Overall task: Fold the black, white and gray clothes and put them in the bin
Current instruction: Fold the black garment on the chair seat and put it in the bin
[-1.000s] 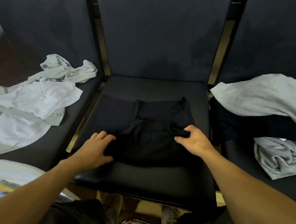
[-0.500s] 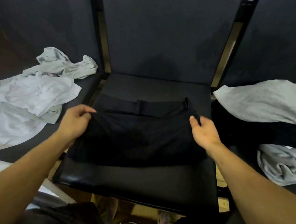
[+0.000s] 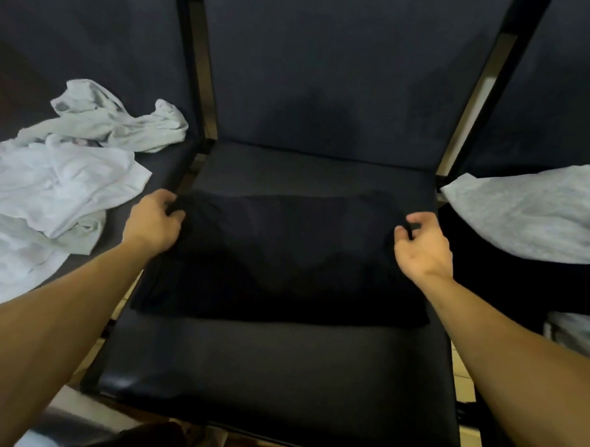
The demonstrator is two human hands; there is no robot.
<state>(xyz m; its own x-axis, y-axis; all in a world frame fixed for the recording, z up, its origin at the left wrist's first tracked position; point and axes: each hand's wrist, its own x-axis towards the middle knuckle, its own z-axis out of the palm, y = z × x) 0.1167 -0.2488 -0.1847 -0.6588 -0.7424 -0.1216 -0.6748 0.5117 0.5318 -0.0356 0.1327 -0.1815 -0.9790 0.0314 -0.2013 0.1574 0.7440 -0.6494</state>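
Black fabric, the black garment [image 3: 285,257], lies on the chair seat [image 3: 279,369] between your hands. Left hand [image 3: 153,222] and right hand [image 3: 422,247] each pinch a far corner; keep tension even, align edges.

We reach both bare forearms forward; our left hand [image 3: 154,223] and right hand [image 3: 422,243] curl fingers, each pinching dark cloth.

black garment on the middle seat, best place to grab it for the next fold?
Probably the two far corners, from the outer sides. The black garment lies flat as a wide rectangle on the middle seat; the left hand and right hand already pinch those corners, so the far edge can be drawn toward the near one.
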